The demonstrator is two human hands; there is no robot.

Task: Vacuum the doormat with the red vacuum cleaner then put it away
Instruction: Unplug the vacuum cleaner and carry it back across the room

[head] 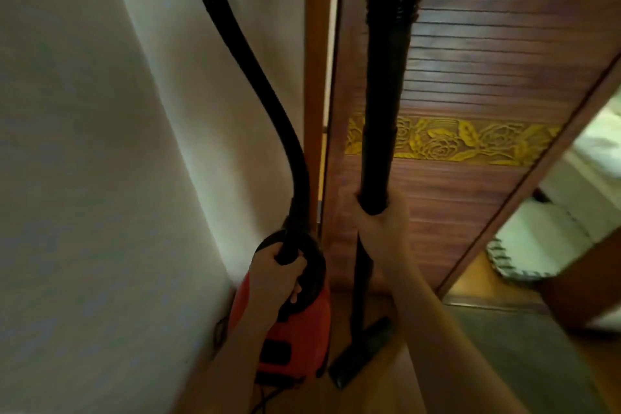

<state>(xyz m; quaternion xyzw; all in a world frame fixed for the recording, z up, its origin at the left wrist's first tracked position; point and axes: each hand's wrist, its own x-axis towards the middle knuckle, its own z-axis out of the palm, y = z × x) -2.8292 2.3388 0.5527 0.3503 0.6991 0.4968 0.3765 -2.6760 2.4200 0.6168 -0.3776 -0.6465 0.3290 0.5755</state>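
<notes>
Red vacuum (295, 329) wedged between wall (84, 178) and door (470, 77) | hands: left (274, 276) grips hose (268, 104), right (379, 222) grips wand (383, 94)

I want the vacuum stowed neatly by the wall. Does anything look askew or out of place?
Little stands out. The red vacuum cleaner sits against the wall, the left hand at its hose base. The floor nozzle lies angled across the floor while the right hand grips the wand.
</notes>
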